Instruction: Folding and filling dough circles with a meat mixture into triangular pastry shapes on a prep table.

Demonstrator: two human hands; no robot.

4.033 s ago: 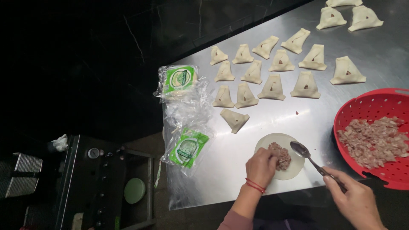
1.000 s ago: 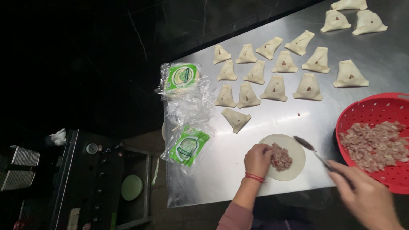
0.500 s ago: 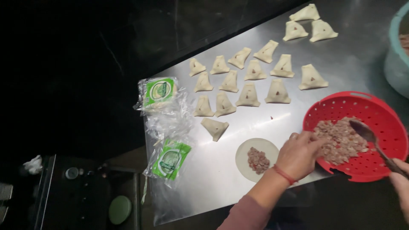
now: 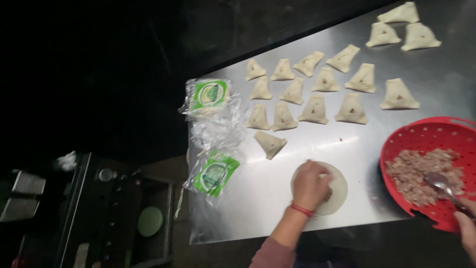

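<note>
Your left hand (image 4: 310, 184) rests on the round dough wrapper (image 4: 338, 191) that lies flat on the steel tabletop (image 4: 277, 208) near its front edge; the fingers are curled down over the middle of the wrapper, pressing on it, and a red band sits at your wrist. What lies under the palm is hidden, so you cannot tell how much filling is on the wrapper. Your right hand (image 4: 466, 228) shows only partly at the tabletop's front right corner, its fingers closed on the handle of a metal spoon (image 4: 439, 182), whose bowl lies in the minced filling (image 4: 421, 173) inside the red perforated colander (image 4: 426, 134). The colander stands at the right edge of the tabletop, just beside the wrapper. Behind your left hand, a single folded dumpling (image 4: 270, 143) lies apart from the rest, and further back rows of triangular folded dumplings (image 4: 317, 87) spread toward the rear edge, with three more (image 4: 399, 27) at the rear right corner. Along the left edge lie two clear plastic wrapper packets with green labels (image 4: 213, 134), one behind the other, crumpled and touching.
</note>
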